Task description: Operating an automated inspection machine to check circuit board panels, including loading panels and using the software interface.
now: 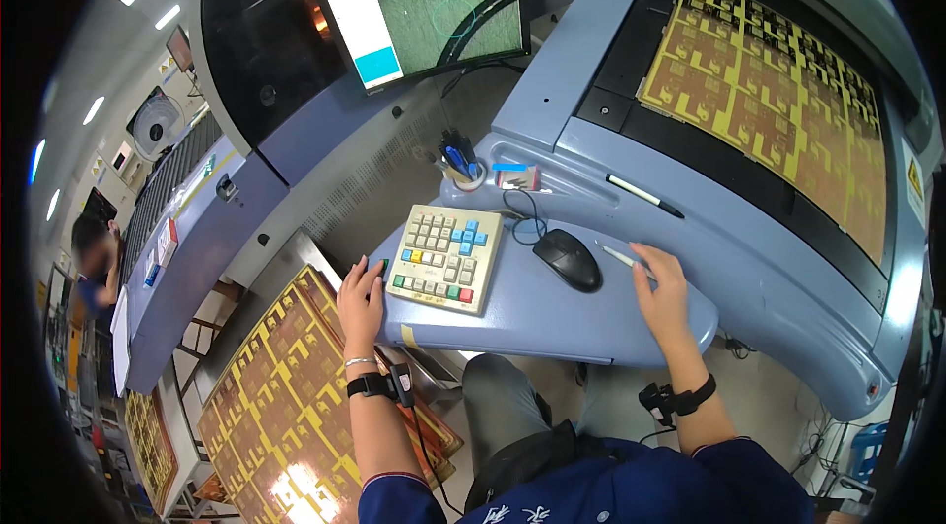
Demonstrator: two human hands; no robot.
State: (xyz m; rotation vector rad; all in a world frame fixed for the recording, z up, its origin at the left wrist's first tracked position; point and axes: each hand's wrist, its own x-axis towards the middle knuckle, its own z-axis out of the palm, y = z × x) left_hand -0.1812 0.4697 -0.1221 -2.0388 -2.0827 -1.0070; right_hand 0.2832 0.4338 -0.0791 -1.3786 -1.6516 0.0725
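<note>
My left hand [361, 305] rests at the left edge of the blue-grey console shelf [552, 329], its fingers stretched out and a little apart, holding nothing. Just right of it lies a beige keypad [444, 258] with grey, blue and other coloured keys. A slim white pen [615, 254] points up-left from my right hand [664, 299], its rear end between thumb and forefinger. The other fingers of that hand are partly hidden. Between the keypad and the pen sits a black computer mouse [569, 260], untouched. Both wrists wear black straps with small devices.
Behind the shelf stand a monitor [434, 11] and a pen cup [461, 167]. Another white-and-black pen [644, 196] lies on the machine's ledge. A patterned copper-and-yellow panel [769, 90] covers the machine bed at right. More panels [286, 396] are stacked lower left. A person [94, 258] is far left.
</note>
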